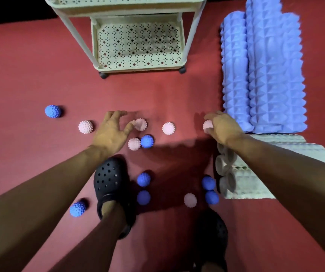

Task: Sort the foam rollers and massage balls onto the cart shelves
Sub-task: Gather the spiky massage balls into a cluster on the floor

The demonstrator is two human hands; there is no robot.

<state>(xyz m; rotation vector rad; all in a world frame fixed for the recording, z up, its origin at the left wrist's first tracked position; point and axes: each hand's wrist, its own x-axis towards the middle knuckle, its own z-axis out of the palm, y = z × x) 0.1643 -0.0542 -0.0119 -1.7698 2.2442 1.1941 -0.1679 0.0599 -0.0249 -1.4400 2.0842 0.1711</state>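
Spiky massage balls, pink and blue, lie scattered on the red floor. My left hand (pixel 111 130) reaches down with spread fingers, its thumb touching a pink ball (pixel 141 124). My right hand (pixel 221 127) grips another pink ball (pixel 207 124) at floor level. A pink ball (pixel 168 128) lies between the hands; a pink ball (pixel 134 143) and a blue ball (pixel 147 141) sit just below my left hand. Blue foam rollers (pixel 263 71) are stacked at the right, pale green rollers (pixel 245 175) below them. The cream cart (pixel 138 67) stands ahead, its bottom shelf bare.
More balls lie at the left (pixel 53 111), (pixel 85 127), and near my feet (pixel 143 179), (pixel 190 200), (pixel 77 209). My black clog (pixel 110 179) stands among them. The cart's castors (pixel 103 75) rest on the red floor.
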